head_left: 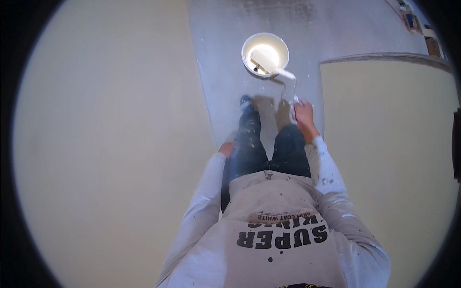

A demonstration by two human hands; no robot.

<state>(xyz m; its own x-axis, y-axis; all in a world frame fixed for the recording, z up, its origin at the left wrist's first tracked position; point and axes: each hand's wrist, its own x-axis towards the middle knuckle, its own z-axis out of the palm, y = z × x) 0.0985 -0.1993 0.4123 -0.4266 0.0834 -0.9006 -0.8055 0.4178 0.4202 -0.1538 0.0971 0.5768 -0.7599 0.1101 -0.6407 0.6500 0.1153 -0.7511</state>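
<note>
In my right hand (pixel 303 114), closed in front of my right thigh, is the handle of a paint roller. Its thin wire frame runs up to a pale roller sleeve (pixel 286 73), which lies across the near right rim of a round white bucket (pixel 244 57). Pale cream paint glows brightly inside the bucket, and a flat pale piece, perhaps part of the roller or a grid, slopes into it. My left hand (pixel 227 149) hangs beside my left thigh, its fingers mostly hidden against the dark trousers, so I cannot see whether it holds anything.
A plain cream wall (pixel 105 144) rises on my left, and another cream wall surface (pixel 384 125) with a dark top edge stands on my right. The grey floor (pixel 221 62) runs between them. Several small objects (pixel 411 20) lie at the far right.
</note>
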